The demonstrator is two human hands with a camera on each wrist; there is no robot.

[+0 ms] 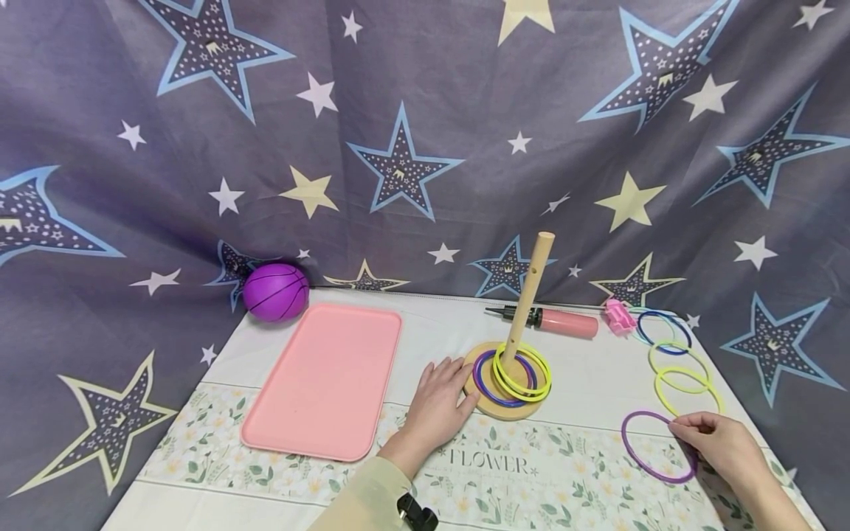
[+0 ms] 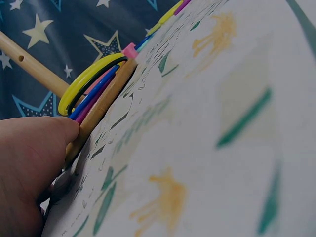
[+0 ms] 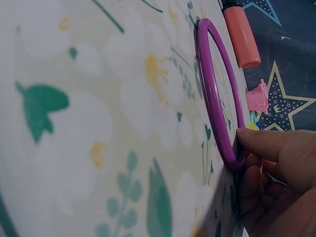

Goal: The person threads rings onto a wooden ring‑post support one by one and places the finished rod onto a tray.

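My right hand (image 1: 724, 450) pinches the right side of a purple ring (image 1: 627, 442) between thumb and fingertips. In the right wrist view the purple ring (image 3: 210, 89) stands tilted close over the flowered cloth. My left hand (image 1: 438, 402) rests at the left edge of the round wooden base (image 1: 498, 409), its thumb right at the rim. From that base rises a wooden peg (image 1: 527, 295), leaning a little in the head view. Around the peg's foot lie several rings: yellow rings (image 1: 546, 369) over a blue ring (image 1: 481, 383) and a purple one, partly hidden.
Right of the peg, yellow rings (image 1: 720, 398) and a dark blue ring (image 1: 688, 339) lie overlapping. Behind them sits a small pink object (image 1: 620, 317) beside a pink-and-black hand pump (image 1: 567, 323). A pink tray (image 1: 325, 376) and purple ball (image 1: 275, 293) are at left. A starry curtain (image 1: 425, 243) hangs behind.
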